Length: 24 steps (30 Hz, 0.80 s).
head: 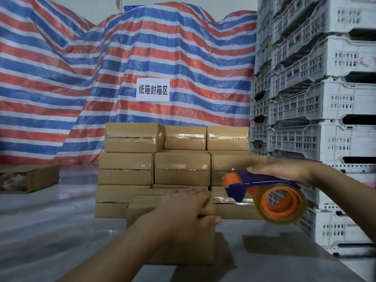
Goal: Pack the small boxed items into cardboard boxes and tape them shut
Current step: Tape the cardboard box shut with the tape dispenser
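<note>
The left hand [183, 208] lies on the box [171, 231] nearest the camera, at about 6 o'clock. Its fingers [195, 195] spread flat across the box top and its thumb [211, 219] hooks over the right edge, so the hand holds the box down with the thumb curled round that edge. The box stands on the table [50, 231], and its top flaps look closed; whether tape already runs over them cannot be told, since the hand covers the seam.

At about 3 o'clock from that box, the right hand [282, 169] holds the dispenser [262, 188] in the air. The fingers lie fairly straight along the top of its blue handle, and the thumb is hidden, so how firmly they grasp it cannot be told. The orange head of the dispenser points to 9 o'clock, above the near box's right edge and apart from it. A roll [284, 202] of clear tape sits on the orange hub below the handle.

Behind the near box, at 12 o'clock, stands a stack [175, 159] of taped boxes, three rows high and three across, each with shiny tape over its seam.

At 9 o'clock, well apart from the stack, an open carton [28, 178] lies on its side on the table; its contents are too blurred to name.

At 3 o'clock, grey crates [317, 98] rise in tall piles beside the table.

Farthest back, a tarp [81, 78] striped red, blue and white hangs across the scene, with a white sign [153, 90] on it at 12 o'clock.
</note>
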Motion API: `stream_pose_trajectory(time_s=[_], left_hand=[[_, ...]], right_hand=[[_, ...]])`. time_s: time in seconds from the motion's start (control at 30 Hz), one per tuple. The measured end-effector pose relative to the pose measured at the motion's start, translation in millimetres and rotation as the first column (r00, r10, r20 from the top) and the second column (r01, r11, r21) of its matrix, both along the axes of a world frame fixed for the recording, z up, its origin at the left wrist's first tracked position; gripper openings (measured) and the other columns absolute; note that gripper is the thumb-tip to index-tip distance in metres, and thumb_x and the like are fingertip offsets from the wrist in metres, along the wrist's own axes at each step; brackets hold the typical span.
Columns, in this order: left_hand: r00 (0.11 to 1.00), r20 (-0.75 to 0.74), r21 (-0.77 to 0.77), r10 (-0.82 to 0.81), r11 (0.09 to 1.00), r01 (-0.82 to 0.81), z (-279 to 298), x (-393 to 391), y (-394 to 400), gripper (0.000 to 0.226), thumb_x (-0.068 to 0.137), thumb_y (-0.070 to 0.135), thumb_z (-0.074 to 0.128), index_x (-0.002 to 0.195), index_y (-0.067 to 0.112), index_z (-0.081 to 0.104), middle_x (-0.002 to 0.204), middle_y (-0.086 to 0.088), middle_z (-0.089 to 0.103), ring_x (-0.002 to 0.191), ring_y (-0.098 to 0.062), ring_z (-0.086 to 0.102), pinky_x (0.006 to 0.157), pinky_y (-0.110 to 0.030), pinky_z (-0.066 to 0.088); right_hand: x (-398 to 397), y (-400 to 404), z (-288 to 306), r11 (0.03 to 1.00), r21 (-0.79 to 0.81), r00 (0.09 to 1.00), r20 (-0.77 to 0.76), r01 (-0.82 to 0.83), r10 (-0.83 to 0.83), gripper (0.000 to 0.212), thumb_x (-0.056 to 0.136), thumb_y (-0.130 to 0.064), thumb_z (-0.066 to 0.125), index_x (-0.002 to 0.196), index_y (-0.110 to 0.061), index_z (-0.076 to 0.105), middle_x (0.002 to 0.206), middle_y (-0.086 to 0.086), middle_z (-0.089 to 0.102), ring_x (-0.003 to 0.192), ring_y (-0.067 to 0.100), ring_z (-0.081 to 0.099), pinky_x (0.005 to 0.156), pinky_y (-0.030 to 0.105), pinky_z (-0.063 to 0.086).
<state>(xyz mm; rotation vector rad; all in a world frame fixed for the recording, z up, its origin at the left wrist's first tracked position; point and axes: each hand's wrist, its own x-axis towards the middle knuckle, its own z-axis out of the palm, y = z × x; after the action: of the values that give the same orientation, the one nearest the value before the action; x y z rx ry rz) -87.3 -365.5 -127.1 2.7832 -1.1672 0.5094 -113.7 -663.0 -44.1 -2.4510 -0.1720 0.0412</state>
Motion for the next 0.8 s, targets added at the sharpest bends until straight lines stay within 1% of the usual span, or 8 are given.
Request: stream_pose_trajectory(time_s=[0.07, 0.13, 0.3, 0.43, 0.57, 0.6, 0.73, 0.8], left_hand=[[1.0, 0.007, -0.006, -0.006, 1.0, 0.006, 0, 0, -1, 0.073, 0.09, 0.071, 0.039, 0.151, 0.035, 0.023, 0.158, 0.01, 0.028, 0.14, -0.014, 0.032, 0.11, -0.038, 0.027], [1.0, 0.02, -0.017, -0.014, 1.0, 0.014, -1, 1, -1, 0.07, 0.09, 0.071, 0.039, 0.149, 0.034, 0.027, 0.154, 0.009, 0.035, 0.136, -0.014, 0.037, 0.107, -0.038, 0.03], [0.999, 0.002, -0.038, -0.033, 0.999, 0.033, -1, 2, -2, 0.057, 0.09, 0.068, 0.042, 0.138, 0.037, 0.038, 0.13, 0.01, 0.054, 0.111, -0.011, 0.053, 0.09, -0.032, 0.043], [1.0, 0.018, -0.024, -0.013, 1.0, 0.013, 2, -1, -2, 0.06, 0.091, 0.069, 0.04, 0.141, 0.035, 0.038, 0.136, 0.01, 0.052, 0.118, -0.013, 0.052, 0.094, -0.036, 0.047], [1.0, 0.023, -0.035, -0.014, 0.999, 0.015, 2, -6, 0, 0.064, 0.091, 0.069, 0.039, 0.145, 0.034, 0.035, 0.147, 0.008, 0.045, 0.126, -0.016, 0.049, 0.099, -0.037, 0.045], [0.999, 0.032, -0.03, -0.013, 0.999, 0.014, 1, -7, 0, 0.066, 0.092, 0.069, 0.038, 0.147, 0.034, 0.032, 0.152, 0.009, 0.039, 0.131, -0.016, 0.044, 0.103, -0.037, 0.042], [0.999, 0.052, -0.006, 0.003, 1.0, -0.002, -2, -6, 0, 0.07, 0.092, 0.069, 0.035, 0.152, 0.035, 0.022, 0.161, 0.008, 0.022, 0.144, -0.016, 0.027, 0.112, -0.04, 0.029], [0.999, 0.046, -0.001, -0.001, 1.0, 0.001, -2, -5, -1, 0.067, 0.093, 0.068, 0.036, 0.151, 0.04, 0.019, 0.161, 0.008, 0.02, 0.144, -0.017, 0.027, 0.111, -0.042, 0.03]], right_hand=[[-2, -4, 3, 1.0, 0.014, 0.999, -0.034, -0.003, 0.003, 0.048, 0.092, -0.059, 0.053, 0.095, -0.015, 0.071, 0.079, 0.005, 0.069, 0.066, 0.018, 0.061, 0.063, 0.024, 0.049], [-4, 3, 7, 0.986, -0.165, 0.999, -0.032, 0.025, -0.03, 0.049, 0.09, -0.064, 0.053, 0.078, -0.021, 0.072, 0.07, 0.0, 0.069, 0.059, 0.013, 0.061, 0.062, 0.022, 0.049], [2, 64, 21, 0.757, -0.65, 0.997, 0.077, 0.069, -0.025, 0.053, 0.088, -0.069, 0.054, 0.079, -0.02, 0.07, 0.061, -0.006, 0.068, 0.051, 0.006, 0.064, 0.064, 0.028, 0.057], [-9, 105, 39, 0.592, -0.787, 0.983, 0.179, 0.173, -0.049, 0.048, 0.088, -0.063, 0.056, 0.072, -0.019, 0.066, 0.043, -0.01, 0.056, 0.037, 0.006, 0.052, 0.052, 0.025, 0.047], [-9, 125, 15, 0.108, -0.958, 0.958, 0.275, 0.266, 0.077, 0.035, 0.088, -0.05, 0.061, 0.07, -0.022, 0.051, 0.068, -0.006, 0.055, 0.057, 0.012, 0.05, 0.05, 0.028, 0.037], [-6, 120, 2, 0.045, -0.962, 0.959, 0.272, 0.269, 0.083, 0.035, 0.089, -0.048, 0.061, 0.071, -0.021, 0.048, 0.072, -0.004, 0.054, 0.06, 0.013, 0.049, 0.052, 0.029, 0.038], [-6, 88, -44, 0.258, -0.87, 0.894, 0.446, 0.419, 0.052, 0.046, 0.097, -0.056, 0.043, 0.068, -0.021, 0.047, 0.068, -0.002, 0.05, 0.06, 0.016, 0.047, 0.058, 0.03, 0.04], [-9, 79, -71, 0.375, -0.771, 0.836, 0.548, 0.514, -0.021, 0.053, 0.098, -0.062, 0.036, 0.066, -0.023, 0.05, 0.066, -0.004, 0.052, 0.057, 0.011, 0.049, 0.05, 0.027, 0.035]])
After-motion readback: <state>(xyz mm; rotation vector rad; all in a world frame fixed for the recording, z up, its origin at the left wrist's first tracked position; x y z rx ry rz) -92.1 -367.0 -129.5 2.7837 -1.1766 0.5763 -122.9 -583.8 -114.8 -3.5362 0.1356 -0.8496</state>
